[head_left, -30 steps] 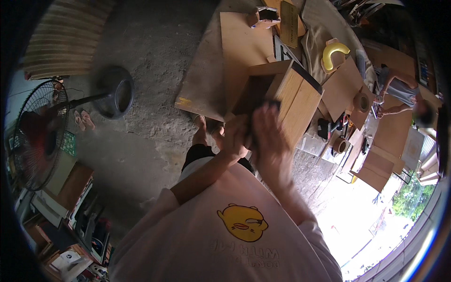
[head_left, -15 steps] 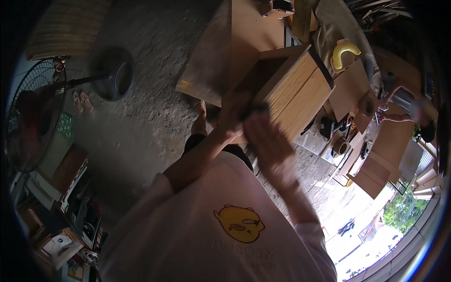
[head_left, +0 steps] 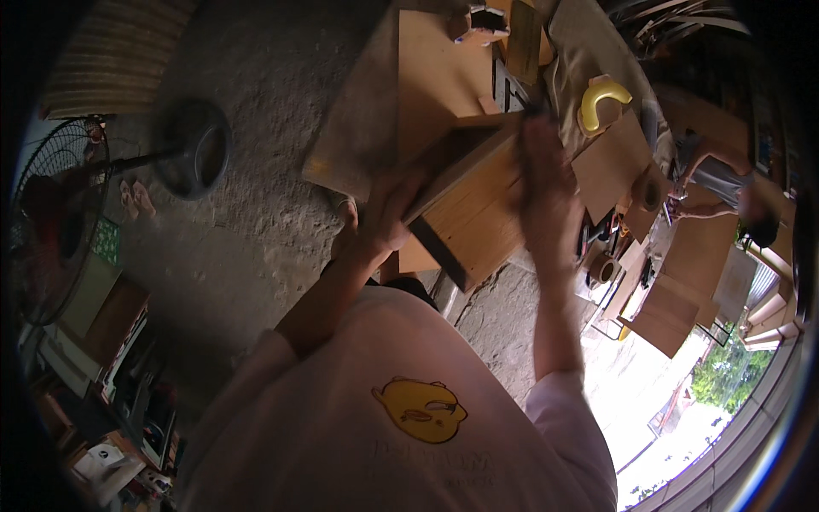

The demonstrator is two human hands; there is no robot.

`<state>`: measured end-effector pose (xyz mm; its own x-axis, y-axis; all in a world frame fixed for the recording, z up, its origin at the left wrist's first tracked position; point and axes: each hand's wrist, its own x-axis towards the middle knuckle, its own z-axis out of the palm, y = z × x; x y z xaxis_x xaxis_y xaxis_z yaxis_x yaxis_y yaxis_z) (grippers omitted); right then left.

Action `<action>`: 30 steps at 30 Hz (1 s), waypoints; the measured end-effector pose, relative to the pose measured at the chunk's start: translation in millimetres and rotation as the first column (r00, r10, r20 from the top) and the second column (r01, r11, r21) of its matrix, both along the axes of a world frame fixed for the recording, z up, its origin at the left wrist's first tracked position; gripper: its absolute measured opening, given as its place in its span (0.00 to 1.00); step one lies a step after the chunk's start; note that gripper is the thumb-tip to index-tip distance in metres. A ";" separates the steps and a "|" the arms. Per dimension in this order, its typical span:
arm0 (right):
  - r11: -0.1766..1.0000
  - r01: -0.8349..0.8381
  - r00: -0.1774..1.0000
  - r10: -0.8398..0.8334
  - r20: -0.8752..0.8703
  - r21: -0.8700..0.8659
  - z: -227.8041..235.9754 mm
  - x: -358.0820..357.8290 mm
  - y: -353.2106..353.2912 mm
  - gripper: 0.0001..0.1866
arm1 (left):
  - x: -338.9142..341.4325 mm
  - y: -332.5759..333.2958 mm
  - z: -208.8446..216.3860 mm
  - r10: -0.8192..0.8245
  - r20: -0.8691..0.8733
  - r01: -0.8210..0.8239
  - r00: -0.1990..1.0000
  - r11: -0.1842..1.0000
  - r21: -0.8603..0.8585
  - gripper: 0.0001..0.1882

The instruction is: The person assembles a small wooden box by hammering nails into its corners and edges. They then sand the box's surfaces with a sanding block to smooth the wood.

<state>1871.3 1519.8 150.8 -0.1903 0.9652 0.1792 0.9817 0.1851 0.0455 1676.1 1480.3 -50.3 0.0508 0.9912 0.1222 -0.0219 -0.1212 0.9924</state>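
Observation:
A wooden box (head_left: 473, 213) with a grained top face and black edging (head_left: 441, 253) along its near end lies tilted in front of me. My left hand (head_left: 392, 209) is closed around its left side near the black-edged corner, some fingers hidden in shade. At the far right end, my right hand (head_left: 546, 179) lies against or just over the box's edge. Motion smears its fingers, so I cannot make out their grip or whether they hold anything.
A brown board (head_left: 426, 77) lies beneath and behind the box. Beyond the right hand are a yellow curved object (head_left: 601, 104), cardboard sheets (head_left: 614, 162) and a tape roll (head_left: 602, 269). A pedestal fan (head_left: 192, 149) stands left. Another person (head_left: 721, 175) works at far right.
My right hand has swept from the box's near end, beside my left hand, to its far right end. The near black edging now shows. My left hand stays at the left side.

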 end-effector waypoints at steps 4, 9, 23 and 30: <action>0.956 -0.191 0.962 0.138 -0.236 -0.222 2.0 -62.4 -66.1 0.25 | -0.1 1.4 -11.0 0.130 -0.118 -0.088 0.984 0.947 0.309 0.16; 0.989 0.007 0.973 -0.042 -0.227 -0.149 4.7 -24.4 -28.1 0.26 | -13.2 -2.4 -15.2 -0.243 -0.098 0.252 0.965 0.963 0.095 0.16; 0.991 -0.046 0.954 0.006 -0.300 -0.126 -3.2 -48.7 -33.9 0.21 | -12.1 5.4 3.4 -0.140 0.068 0.129 0.988 0.981 0.147 0.16; 0.988 -0.071 0.978 0.042 -0.202 -0.140 -0.1 -38.4 -36.2 0.25 | -17.8 -3.0 -14.2 -0.142 -0.041 0.146 0.989 0.983 0.115 0.17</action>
